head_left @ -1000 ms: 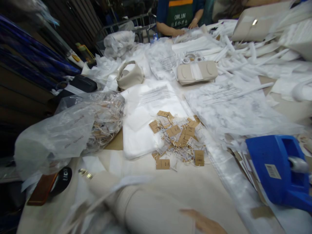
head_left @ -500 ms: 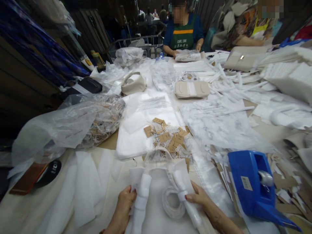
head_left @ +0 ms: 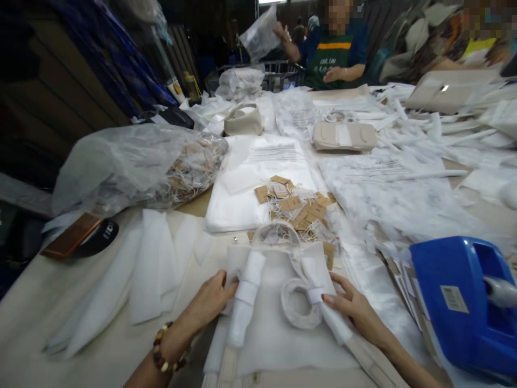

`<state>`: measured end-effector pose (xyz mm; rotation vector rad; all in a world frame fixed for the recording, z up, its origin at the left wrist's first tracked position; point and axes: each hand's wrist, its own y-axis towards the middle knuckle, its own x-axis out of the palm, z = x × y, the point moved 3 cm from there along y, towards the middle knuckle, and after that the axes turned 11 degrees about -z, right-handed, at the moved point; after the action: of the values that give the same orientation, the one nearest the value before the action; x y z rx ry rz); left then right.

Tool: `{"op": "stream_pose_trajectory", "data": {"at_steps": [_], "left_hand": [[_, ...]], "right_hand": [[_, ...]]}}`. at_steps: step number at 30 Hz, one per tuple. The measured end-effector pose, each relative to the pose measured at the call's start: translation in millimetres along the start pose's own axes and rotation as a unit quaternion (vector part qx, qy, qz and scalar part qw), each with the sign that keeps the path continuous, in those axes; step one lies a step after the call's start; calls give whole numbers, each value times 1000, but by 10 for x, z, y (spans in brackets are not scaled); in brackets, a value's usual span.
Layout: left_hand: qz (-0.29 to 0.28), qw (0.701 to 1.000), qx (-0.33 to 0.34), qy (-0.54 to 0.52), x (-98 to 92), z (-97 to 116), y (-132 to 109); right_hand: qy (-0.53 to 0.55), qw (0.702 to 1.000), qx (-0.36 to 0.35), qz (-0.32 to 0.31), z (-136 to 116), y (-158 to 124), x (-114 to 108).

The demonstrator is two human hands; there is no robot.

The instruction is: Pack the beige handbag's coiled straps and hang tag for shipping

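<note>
A pale handbag (head_left: 278,345) lies in front of me at the bottom of the head view, a sheet of white foam over its front. Its straps are wrapped in white foam, a left roll (head_left: 244,302) and a right roll (head_left: 329,318). Between them rests a ring-shaped wrapped piece (head_left: 299,303). My left hand (head_left: 214,295) pinches the bag's left edge, its fingertips partly hidden. On the right edge, my right hand (head_left: 350,303) has its thumb at the foam roll and its fingers behind the edge. Beyond the bag's top handle (head_left: 278,230) is a pile of brown tags (head_left: 301,207).
A blue tape dispenser (head_left: 456,307) stands at the right. Loose foam strips (head_left: 151,269) and a phone-like brown object (head_left: 72,235) lie left, below a plastic bag of tags (head_left: 194,167). Across the table, a person in a green apron (head_left: 331,59) lifts a clear plastic bag (head_left: 260,35).
The view has shifted, so the table things sit farther right and higher. Both my hands keep hold of the handbag. The person opposite has raised a plastic bag off the table.
</note>
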<state>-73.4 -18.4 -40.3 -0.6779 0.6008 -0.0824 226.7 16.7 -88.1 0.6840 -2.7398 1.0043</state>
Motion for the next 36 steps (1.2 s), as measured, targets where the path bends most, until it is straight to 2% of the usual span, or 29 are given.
{"op": "stream_pose_trajectory", "data": {"at_steps": [1,3,4,6,7,9,12,16,19,21,23,26,30,32,36], "left_hand": [[40,999,8,3,-65,-22,-83],[90,992,76,-33,-143,-63,-330],[89,986,128,-60,-142,-82,-479],[30,970,230,-77,-50,-116,-777],[0,963,263,-57,24,-136,-904],[-11,955,295,-2,166,-182,-1066],[26,956,293,15,281,-239,-1083],[57,942,332,-1,283,-238,-998],[43,928,368,-36,284,-220,-999],[23,938,340,-68,309,-235,-998],[5,950,296,-103,348,-261,-986],[1,958,246,-147,419,-285,-933],[69,969,163,-175,508,-324,-758],[99,974,118,-169,544,-355,-647],[85,982,69,-154,603,-400,-497]], "right_hand": [[-21,1000,-6,6,3,17,-19],[-59,998,-26,19,-1,56,-43],[-71,996,-39,27,-10,73,-46],[-87,993,-66,36,-39,97,-28],[-94,992,-75,35,-58,99,-6],[-114,988,-93,39,-111,62,40],[-157,977,-127,73,-198,-142,90],[-189,955,-201,109,-195,-618,131],[-227,941,-249,42,-115,-894,192],[-265,925,-270,-33,-90,-986,240],[-290,916,-271,-54,-98,-1009,253],[-295,928,-226,2,-111,-936,224],[-280,945,-163,30,-18,-690,204],[-299,940,-154,51,38,-546,182],[-350,928,-101,77,148,-362,102]]}}
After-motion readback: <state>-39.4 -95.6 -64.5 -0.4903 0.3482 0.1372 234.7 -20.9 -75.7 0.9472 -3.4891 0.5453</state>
